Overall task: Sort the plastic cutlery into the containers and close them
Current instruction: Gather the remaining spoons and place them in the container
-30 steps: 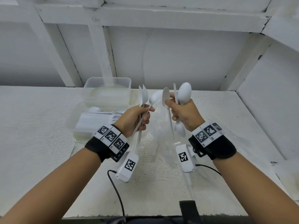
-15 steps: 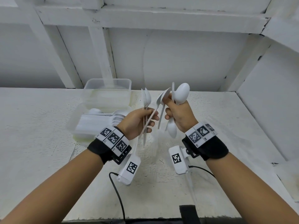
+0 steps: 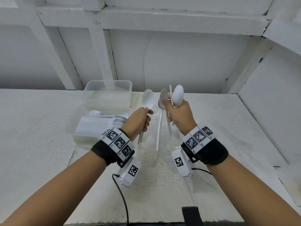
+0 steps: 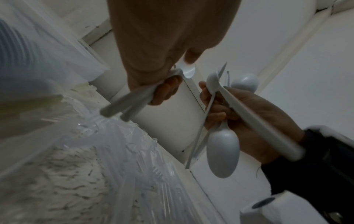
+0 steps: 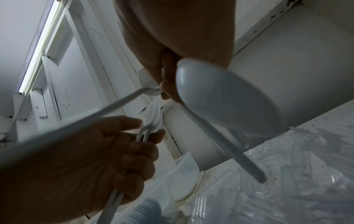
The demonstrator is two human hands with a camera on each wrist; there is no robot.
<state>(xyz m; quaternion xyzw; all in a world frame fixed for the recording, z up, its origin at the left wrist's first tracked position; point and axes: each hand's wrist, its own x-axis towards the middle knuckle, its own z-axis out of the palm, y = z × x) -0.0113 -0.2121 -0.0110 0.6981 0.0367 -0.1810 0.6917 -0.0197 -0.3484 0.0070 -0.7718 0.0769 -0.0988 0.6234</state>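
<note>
My left hand (image 3: 140, 121) grips a small stack of white plastic spoons (image 3: 147, 100) by their handles, bowls up, above the table. My right hand (image 3: 178, 116) grips a mixed bunch of white spoons (image 3: 177, 95), some bowl up and one bowl down (image 4: 223, 153). The two hands are close together, a short gap between them. Left of my left hand stands an open clear container (image 3: 91, 126) with stacked white cutlery inside, its hinged lid (image 3: 108, 93) raised behind it. Clear plastic cutlery (image 5: 298, 188) lies heaped on the table under my hands.
The white table (image 3: 32, 144) runs to a white wall with beams at the back and a side wall on the right. A black cable (image 3: 121, 193) trails from the left wrist unit toward the front edge. A dark object (image 3: 191, 216) sits at the front edge.
My hands have drawn slightly apart. A spoon that both hands touched now hangs from the right hand's bunch alone, and the left hand's spoons stand more upright.
</note>
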